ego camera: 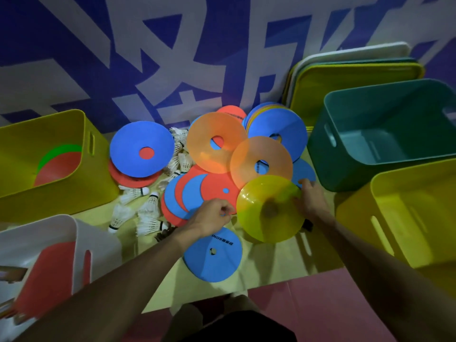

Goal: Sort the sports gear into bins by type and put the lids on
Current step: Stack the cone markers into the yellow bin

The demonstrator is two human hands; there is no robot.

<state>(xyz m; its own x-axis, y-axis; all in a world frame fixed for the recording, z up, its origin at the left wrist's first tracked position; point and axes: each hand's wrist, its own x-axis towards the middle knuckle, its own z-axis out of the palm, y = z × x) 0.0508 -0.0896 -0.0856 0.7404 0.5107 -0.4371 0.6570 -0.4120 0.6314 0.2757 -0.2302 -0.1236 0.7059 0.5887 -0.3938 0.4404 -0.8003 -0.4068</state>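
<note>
Our right hand (311, 196) clamps the yellow disc cone (270, 209) at its rim; we should lift it level. Beside the cone, our left hand (214, 216) curls its fingers, and we cannot tell whether it grips anything.

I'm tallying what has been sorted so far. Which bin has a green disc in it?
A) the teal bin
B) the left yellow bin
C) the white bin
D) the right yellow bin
B: the green disc lies inside the left yellow bin, partly under a red disc. The teal bin shows a bare floor.
</note>
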